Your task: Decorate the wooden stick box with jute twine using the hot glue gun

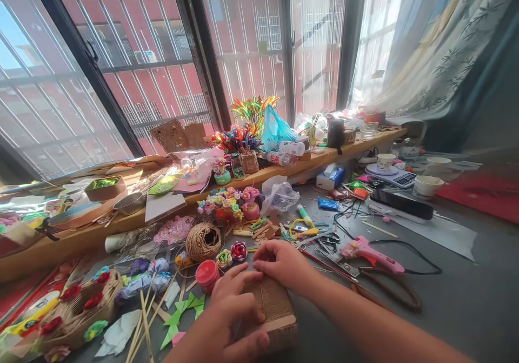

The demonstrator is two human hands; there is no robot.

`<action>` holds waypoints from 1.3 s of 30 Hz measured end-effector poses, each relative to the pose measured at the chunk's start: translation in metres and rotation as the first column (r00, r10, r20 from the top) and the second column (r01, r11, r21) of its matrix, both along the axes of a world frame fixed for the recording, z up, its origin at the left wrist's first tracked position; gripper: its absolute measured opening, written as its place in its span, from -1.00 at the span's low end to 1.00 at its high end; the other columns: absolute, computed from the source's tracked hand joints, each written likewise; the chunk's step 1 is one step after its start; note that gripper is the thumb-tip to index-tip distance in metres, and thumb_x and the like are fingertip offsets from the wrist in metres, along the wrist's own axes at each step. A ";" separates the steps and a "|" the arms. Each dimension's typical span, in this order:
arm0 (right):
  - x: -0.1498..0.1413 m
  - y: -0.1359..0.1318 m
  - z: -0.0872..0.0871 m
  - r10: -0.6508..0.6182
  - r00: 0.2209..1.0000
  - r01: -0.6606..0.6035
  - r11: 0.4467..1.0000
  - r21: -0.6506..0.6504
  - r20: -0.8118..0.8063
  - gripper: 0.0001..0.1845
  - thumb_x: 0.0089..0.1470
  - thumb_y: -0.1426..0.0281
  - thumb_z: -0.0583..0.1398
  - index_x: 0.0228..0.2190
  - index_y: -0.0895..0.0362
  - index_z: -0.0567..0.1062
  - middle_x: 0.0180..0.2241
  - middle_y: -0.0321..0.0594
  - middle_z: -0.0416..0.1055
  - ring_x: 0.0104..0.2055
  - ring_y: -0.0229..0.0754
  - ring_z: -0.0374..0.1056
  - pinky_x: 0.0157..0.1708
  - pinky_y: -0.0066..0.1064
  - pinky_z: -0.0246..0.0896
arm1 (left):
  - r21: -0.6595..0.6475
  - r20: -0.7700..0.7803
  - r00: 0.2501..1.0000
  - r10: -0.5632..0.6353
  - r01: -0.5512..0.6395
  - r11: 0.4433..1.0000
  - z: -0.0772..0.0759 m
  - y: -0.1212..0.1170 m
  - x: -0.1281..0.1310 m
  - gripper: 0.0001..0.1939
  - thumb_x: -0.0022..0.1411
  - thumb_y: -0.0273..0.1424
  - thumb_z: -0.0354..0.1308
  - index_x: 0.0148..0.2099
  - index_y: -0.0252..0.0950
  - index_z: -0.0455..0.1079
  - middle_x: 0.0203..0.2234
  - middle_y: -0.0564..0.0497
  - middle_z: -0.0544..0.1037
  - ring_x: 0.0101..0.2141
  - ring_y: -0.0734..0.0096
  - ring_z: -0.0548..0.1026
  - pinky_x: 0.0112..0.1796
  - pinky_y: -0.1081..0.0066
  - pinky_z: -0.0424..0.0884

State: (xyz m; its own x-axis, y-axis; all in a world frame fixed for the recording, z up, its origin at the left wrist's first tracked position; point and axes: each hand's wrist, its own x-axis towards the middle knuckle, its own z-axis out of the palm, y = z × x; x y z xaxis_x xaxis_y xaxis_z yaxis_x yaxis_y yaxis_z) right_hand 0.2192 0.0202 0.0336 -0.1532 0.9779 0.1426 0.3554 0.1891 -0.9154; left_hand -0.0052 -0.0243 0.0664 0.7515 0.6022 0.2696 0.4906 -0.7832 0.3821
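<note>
A small brown cardboard box (278, 301) sits on the grey table in front of me. A pale flat strip (279, 323) lies along its near edge, and a thin line runs down its top. My left hand (237, 311) rests over the box's left side with the fingers apart. At the far edge, my right hand (281, 265) has its fingertips curled together against the cardboard; whatever is pinched there is hidden. Just beyond the hands are a red-lidded jar (207, 275), a dark red rosette (239, 251) and a green-and-cream rosette (224, 258).
A pink glue gun (375, 255) with a black cord lies right, beside brown-handled scissors (391, 287). A twine ball (203, 241), wooden sticks (144, 325) and a flower-trimmed box (77, 309) are left. A phone (401, 205) lies back right. A crowded ledge (251, 179) runs behind.
</note>
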 end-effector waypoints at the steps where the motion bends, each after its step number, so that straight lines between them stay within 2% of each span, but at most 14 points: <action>1: 0.001 -0.001 0.001 -0.006 1.000 0.006 1.000 0.017 0.006 -0.97 0.13 0.47 0.36 -0.33 0.13 0.66 -0.37 -0.25 0.66 -0.35 -0.15 0.51 -0.36 -0.40 0.35 | -0.007 -0.007 1.000 0.014 -0.014 1.000 0.001 0.000 0.001 -0.73 0.41 -0.01 0.23 -0.12 -0.04 0.59 0.31 -0.09 0.48 0.38 -0.17 0.32 0.13 -0.32 0.50; 4: 0.009 -0.011 0.009 -0.040 0.998 0.036 0.995 0.095 0.042 -0.90 0.20 0.50 0.29 -0.26 0.13 0.65 -0.32 -0.20 0.64 -0.29 -0.09 0.49 -0.25 -0.30 0.37 | -0.001 -0.003 0.999 0.043 -0.043 0.999 0.001 0.000 0.002 -0.83 0.40 -0.11 0.28 -0.14 -0.04 0.60 0.30 -0.07 0.49 0.34 -0.13 0.38 0.09 -0.25 0.56; 8: 0.023 -0.043 0.020 -0.045 0.995 0.025 0.978 0.209 0.093 -0.78 0.21 0.58 0.22 -0.20 0.11 0.63 -0.18 -0.14 0.61 -0.08 -0.01 0.47 0.00 -0.19 0.32 | -0.055 0.028 0.998 0.061 -0.059 0.997 -0.001 -0.003 0.004 -0.83 0.41 -0.14 0.27 -0.18 -0.06 0.59 0.32 -0.07 0.48 0.32 -0.08 0.42 0.14 -0.19 0.54; 12: 0.028 -0.080 0.019 0.024 0.993 -0.044 0.985 0.167 0.119 -0.72 0.16 0.61 0.18 -0.19 0.10 0.61 -0.24 -0.21 0.55 -0.31 -0.15 0.44 -0.26 -0.37 0.35 | -0.224 0.012 0.993 0.121 -0.115 0.968 -0.003 -0.006 0.005 -0.79 0.43 -0.12 0.24 -0.16 -0.07 0.60 0.37 -0.06 0.42 0.39 -0.10 0.29 0.25 -0.25 0.38; 15: 0.031 -0.100 0.015 0.038 0.993 -0.050 0.994 0.101 0.115 -0.60 0.11 0.62 0.17 -0.05 0.10 0.59 -0.12 -0.16 0.51 -0.35 -0.20 0.42 -0.29 -0.40 0.38 | -0.290 -0.007 0.986 0.164 -0.159 0.944 -0.004 -0.008 0.005 -0.79 0.42 -0.12 0.24 -0.16 -0.07 0.61 0.39 -0.04 0.38 0.43 -0.14 0.19 0.30 -0.32 0.26; 18: 0.037 -0.110 0.012 0.008 0.981 -0.026 0.996 0.090 0.194 -0.59 0.21 0.55 0.13 0.04 0.11 0.57 -0.05 -0.09 0.50 -0.34 -0.17 0.42 -0.27 -0.37 0.41 | -0.282 -0.008 0.983 0.183 -0.178 0.943 -0.006 -0.012 0.005 -0.85 0.42 -0.18 0.23 -0.16 -0.05 0.60 0.39 0.00 0.38 0.44 -0.15 0.16 0.31 -0.37 0.19; 21: 0.040 -0.112 0.008 0.009 0.965 -0.039 0.993 0.111 0.264 -0.62 0.29 0.48 0.09 0.04 0.13 0.58 -0.09 -0.05 0.54 -0.33 -0.11 0.44 -0.27 -0.33 0.42 | -0.255 0.015 0.981 0.195 -0.185 0.949 -0.007 -0.016 0.006 -0.90 0.40 -0.27 0.23 -0.17 -0.06 0.58 0.34 -0.01 0.43 0.40 -0.13 0.21 0.30 -0.35 0.21; 25: 0.037 -0.109 -0.001 0.054 0.962 -0.101 0.981 0.166 0.269 -0.65 0.30 0.47 0.07 -0.05 0.12 0.62 -0.20 -0.06 0.55 -0.23 -0.05 0.52 -0.19 -0.32 0.45 | -0.221 0.145 0.963 0.226 -0.191 0.956 -0.013 -0.022 0.007 -0.89 0.39 -0.31 0.24 -0.25 -0.13 0.52 0.17 -0.08 0.56 0.27 -0.03 0.40 0.25 -0.13 0.36; 28: 0.036 -0.107 -0.007 0.005 0.967 -0.062 0.974 0.216 0.255 -0.66 0.29 0.46 0.09 -0.04 0.09 0.61 -0.22 -0.11 0.55 -0.22 -0.06 0.53 -0.18 -0.32 0.45 | -0.225 0.325 0.893 0.312 -0.248 0.942 -0.022 -0.024 0.004 -0.82 0.38 -0.30 0.27 -0.32 -0.16 0.45 0.03 -0.07 0.62 0.13 0.08 0.53 0.17 0.07 0.47; 31: 0.041 -0.107 -0.009 -0.057 0.968 0.008 0.981 0.194 0.246 -0.72 0.32 0.38 0.14 -0.04 0.06 0.60 -0.33 -0.22 0.52 -0.32 -0.12 0.48 -0.27 -0.39 0.43 | -0.271 0.490 0.753 0.439 -0.347 0.898 -0.031 -0.023 -0.004 -0.73 0.34 -0.25 0.33 -0.38 -0.18 0.38 -0.13 -0.04 0.65 -0.04 0.16 0.62 0.03 0.24 0.55; 33: 0.045 -0.110 -0.010 -0.134 0.968 0.099 0.981 0.167 0.214 -0.78 0.32 0.30 0.18 -0.09 0.05 0.59 -0.41 -0.30 0.47 -0.40 -0.14 0.43 -0.37 -0.43 0.39 | -0.323 0.557 0.674 0.485 -0.362 0.874 -0.037 -0.020 -0.012 -0.67 0.31 -0.19 0.36 -0.41 -0.19 0.37 -0.28 -0.01 0.65 -0.18 0.21 0.64 -0.11 0.32 0.58; 35: 0.049 -0.114 -0.013 -0.235 0.960 0.212 0.965 0.158 0.149 -0.79 0.32 0.22 0.19 -0.16 0.04 0.58 -0.45 -0.32 0.45 -0.42 -0.14 0.41 -0.42 -0.44 0.36 | -0.386 0.578 0.632 0.517 -0.346 0.855 -0.042 -0.017 -0.018 -0.63 0.29 -0.11 0.38 -0.42 -0.20 0.40 -0.38 0.00 0.63 -0.29 0.22 0.63 -0.19 0.35 0.58; 37: 0.052 -0.120 -0.020 -0.310 0.948 0.295 0.940 0.169 0.073 -0.78 0.32 0.18 0.19 -0.18 0.02 0.56 -0.40 -0.30 0.50 -0.39 -0.14 0.44 -0.40 -0.45 0.38 | -0.443 0.568 0.624 0.537 -0.319 0.838 -0.049 -0.015 -0.022 -0.62 0.27 0.00 0.39 -0.33 -0.20 0.52 -0.32 -0.06 0.68 -0.22 0.14 0.65 -0.12 0.28 0.60; 39: 0.058 -0.124 -0.031 -0.315 0.949 0.305 0.932 0.195 0.019 -0.78 0.32 0.17 0.20 -0.15 0.01 0.57 -0.37 -0.30 0.54 -0.37 -0.15 0.46 -0.37 -0.46 0.39 | -0.476 0.551 0.656 0.515 -0.260 0.840 -0.057 -0.015 -0.024 -0.45 0.14 0.12 0.44 -0.02 -0.18 0.60 -0.01 -0.16 0.68 0.06 -0.06 0.61 0.09 0.12 0.55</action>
State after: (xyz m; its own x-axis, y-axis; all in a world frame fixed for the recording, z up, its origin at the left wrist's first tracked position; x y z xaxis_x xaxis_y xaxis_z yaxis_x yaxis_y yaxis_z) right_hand 0.2770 -0.1043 0.0031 0.1420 0.9342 0.3273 0.4670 0.2283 -0.8543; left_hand -0.0289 -0.0394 0.0090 0.1455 0.9387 0.3124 0.2547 -0.3407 0.9050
